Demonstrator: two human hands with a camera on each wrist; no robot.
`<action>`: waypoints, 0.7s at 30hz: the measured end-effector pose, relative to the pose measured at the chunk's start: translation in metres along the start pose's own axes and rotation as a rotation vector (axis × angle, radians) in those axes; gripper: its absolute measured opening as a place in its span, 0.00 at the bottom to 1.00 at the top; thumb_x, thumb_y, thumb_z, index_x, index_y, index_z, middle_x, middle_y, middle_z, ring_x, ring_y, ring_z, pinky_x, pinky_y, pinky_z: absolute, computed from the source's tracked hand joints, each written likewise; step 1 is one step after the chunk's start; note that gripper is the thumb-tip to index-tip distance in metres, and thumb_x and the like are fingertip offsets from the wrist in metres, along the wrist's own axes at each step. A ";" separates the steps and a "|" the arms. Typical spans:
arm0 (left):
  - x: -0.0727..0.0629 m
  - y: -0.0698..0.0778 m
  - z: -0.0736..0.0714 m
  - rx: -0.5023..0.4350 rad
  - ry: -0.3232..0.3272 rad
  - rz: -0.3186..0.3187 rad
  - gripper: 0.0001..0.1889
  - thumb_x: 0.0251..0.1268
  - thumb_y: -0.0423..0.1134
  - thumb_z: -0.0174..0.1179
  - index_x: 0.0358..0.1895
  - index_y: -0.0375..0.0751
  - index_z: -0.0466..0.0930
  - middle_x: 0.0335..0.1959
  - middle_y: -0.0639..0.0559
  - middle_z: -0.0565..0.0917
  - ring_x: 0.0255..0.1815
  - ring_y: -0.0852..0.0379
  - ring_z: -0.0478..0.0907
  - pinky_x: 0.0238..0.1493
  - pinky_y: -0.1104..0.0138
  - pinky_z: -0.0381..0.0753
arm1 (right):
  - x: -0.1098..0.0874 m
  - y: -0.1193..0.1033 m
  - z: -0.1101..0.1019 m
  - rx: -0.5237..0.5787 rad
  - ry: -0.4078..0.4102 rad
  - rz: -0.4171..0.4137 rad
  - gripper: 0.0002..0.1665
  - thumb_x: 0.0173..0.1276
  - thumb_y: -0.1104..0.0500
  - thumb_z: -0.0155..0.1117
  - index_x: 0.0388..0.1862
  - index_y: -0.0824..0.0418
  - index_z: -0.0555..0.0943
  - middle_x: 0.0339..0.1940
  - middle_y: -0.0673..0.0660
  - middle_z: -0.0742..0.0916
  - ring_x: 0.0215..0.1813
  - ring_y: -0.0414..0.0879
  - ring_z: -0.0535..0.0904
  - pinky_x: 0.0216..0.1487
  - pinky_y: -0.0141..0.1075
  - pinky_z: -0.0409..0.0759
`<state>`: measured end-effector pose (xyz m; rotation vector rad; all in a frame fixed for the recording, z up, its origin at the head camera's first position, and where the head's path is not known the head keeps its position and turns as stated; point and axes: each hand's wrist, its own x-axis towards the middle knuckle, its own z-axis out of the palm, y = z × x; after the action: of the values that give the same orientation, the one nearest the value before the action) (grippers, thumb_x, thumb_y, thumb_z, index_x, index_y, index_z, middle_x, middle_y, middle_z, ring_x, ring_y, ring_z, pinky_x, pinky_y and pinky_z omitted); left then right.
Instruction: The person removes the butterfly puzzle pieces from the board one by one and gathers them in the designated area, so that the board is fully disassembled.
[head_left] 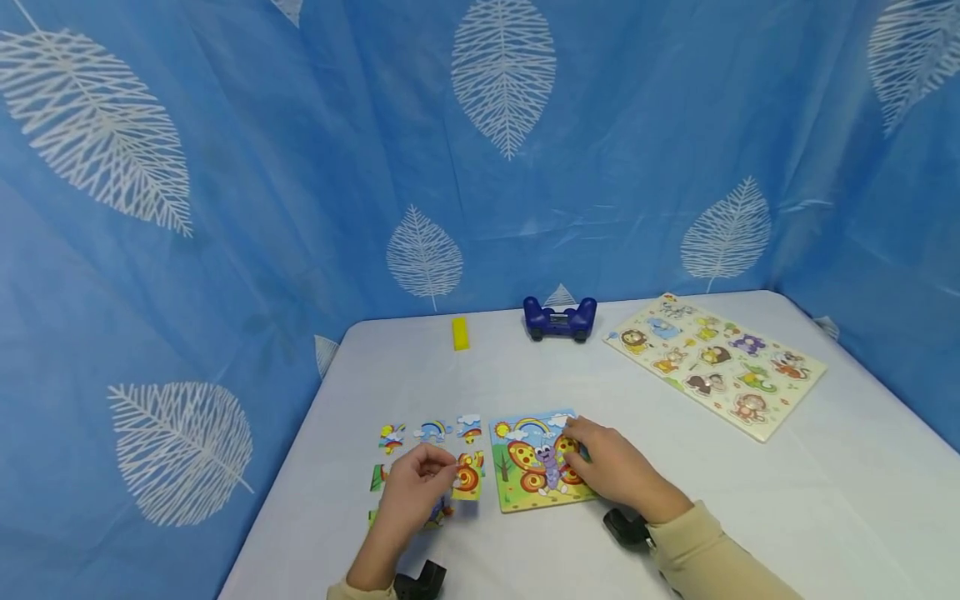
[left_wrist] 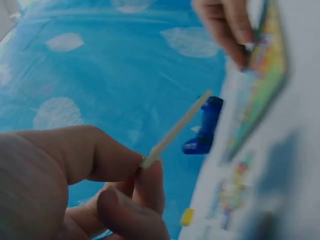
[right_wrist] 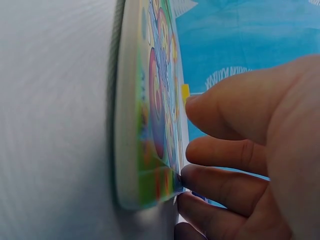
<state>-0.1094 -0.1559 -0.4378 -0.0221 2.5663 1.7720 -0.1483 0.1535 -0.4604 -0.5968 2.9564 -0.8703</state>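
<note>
My left hand [head_left: 417, 485] pinches a flat puzzle piece [head_left: 467, 482] with an orange, ringed butterfly-wing picture between thumb and fingers. Edge-on, the same piece [left_wrist: 177, 129] shows as a thin, pale strip in the left wrist view, raised off the table. Just right of it lies the butterfly puzzle board [head_left: 517, 493], its picture looking whole. Over the board's right side rests my right hand [head_left: 611, 462], fingers loosely bent at the edge. Several loose pieces, among them a rainbow piece [head_left: 432, 431], lie in rows around the left hand, which partly hides them.
A dark blue game controller [head_left: 559, 322] sits at the table's back edge, with a yellow block [head_left: 460, 333] to its left. At the back right lies an animal puzzle board [head_left: 738, 371]. Blue leaf-patterned cloth [head_left: 600, 183] hangs behind the white table [head_left: 540, 550].
</note>
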 end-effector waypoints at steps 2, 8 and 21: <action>-0.003 -0.004 0.003 0.060 -0.027 -0.006 0.05 0.66 0.35 0.66 0.41 0.39 0.84 0.31 0.49 0.83 0.25 0.56 0.77 0.25 0.67 0.77 | 0.000 0.000 0.000 -0.006 0.003 0.001 0.22 0.74 0.57 0.65 0.63 0.65 0.82 0.70 0.66 0.80 0.74 0.65 0.72 0.71 0.59 0.70; -0.007 -0.008 0.011 0.214 -0.001 -0.004 0.03 0.62 0.35 0.66 0.37 0.43 0.84 0.30 0.53 0.83 0.26 0.57 0.78 0.24 0.66 0.79 | 0.000 0.002 0.000 -0.013 0.017 -0.015 0.21 0.74 0.57 0.66 0.61 0.64 0.83 0.70 0.66 0.80 0.74 0.65 0.72 0.70 0.60 0.70; -0.008 -0.010 0.011 0.379 -0.022 0.014 0.02 0.59 0.36 0.70 0.33 0.46 0.86 0.26 0.59 0.83 0.27 0.61 0.77 0.27 0.68 0.75 | 0.000 -0.001 0.000 -0.002 0.000 0.000 0.21 0.72 0.58 0.67 0.61 0.65 0.82 0.70 0.66 0.80 0.74 0.65 0.71 0.71 0.59 0.70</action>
<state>-0.1015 -0.1496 -0.4511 0.0221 2.8431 1.2521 -0.1479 0.1525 -0.4602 -0.5970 2.9574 -0.8679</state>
